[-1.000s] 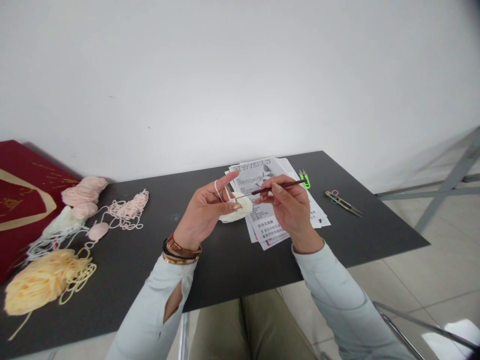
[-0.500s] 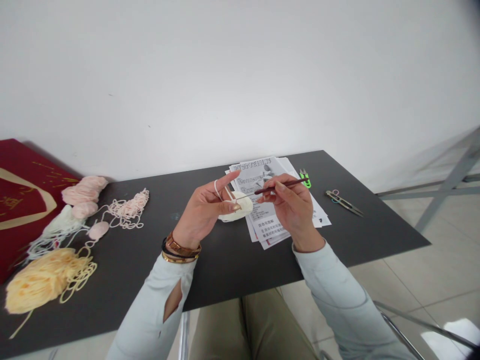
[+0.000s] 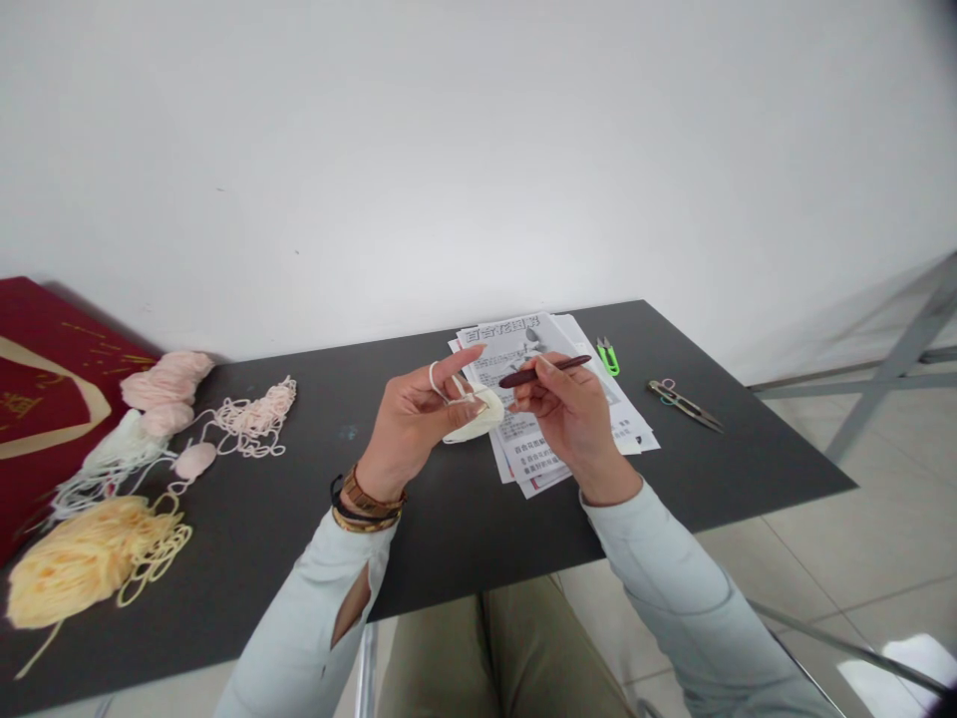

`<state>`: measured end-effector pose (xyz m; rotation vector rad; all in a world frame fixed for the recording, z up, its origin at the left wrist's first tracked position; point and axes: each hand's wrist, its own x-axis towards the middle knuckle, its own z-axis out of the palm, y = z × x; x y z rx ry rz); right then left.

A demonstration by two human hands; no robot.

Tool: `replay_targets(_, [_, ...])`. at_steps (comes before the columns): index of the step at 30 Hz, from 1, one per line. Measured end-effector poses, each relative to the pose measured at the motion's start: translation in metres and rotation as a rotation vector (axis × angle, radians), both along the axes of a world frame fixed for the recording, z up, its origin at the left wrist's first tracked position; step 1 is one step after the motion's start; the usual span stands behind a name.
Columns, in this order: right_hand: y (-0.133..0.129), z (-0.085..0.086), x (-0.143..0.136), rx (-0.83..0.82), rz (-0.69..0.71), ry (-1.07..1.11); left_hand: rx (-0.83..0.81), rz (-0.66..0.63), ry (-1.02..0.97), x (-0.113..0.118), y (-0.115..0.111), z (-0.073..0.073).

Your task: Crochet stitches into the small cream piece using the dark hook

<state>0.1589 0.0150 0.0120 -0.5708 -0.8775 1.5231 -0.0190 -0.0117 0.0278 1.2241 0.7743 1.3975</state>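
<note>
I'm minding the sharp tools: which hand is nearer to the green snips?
Right. The right hand, holding the dark-handled tool, is left of the green snips and closer to the person; the left hand, pinching the cream piece, is farther left.

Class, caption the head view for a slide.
Left hand pinches a cream yarn piece; right hand holds a dark-handled tool over printed sheets.

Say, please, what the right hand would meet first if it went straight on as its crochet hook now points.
Probably the cream crochet piece pinched in the left hand, next in line from the crochet hook in the right hand. Depth is unclear here, so the left thumb might come first.
</note>
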Motion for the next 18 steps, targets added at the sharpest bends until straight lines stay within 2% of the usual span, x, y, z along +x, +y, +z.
replay_targets(5, [-0.002,0.003,-0.001,0.024,-0.026,0.008,-0.018,0.017,-0.043,0.002,0.000,0.001])
replay_targets(12, [-0.003,0.002,-0.007,-0.030,-0.003,-0.014,-0.016,0.057,0.005,0.004,0.000,-0.004])
replay_targets(18, [-0.006,0.002,-0.013,-0.103,0.002,0.030,-0.078,0.066,-0.060,0.011,0.000,-0.008])
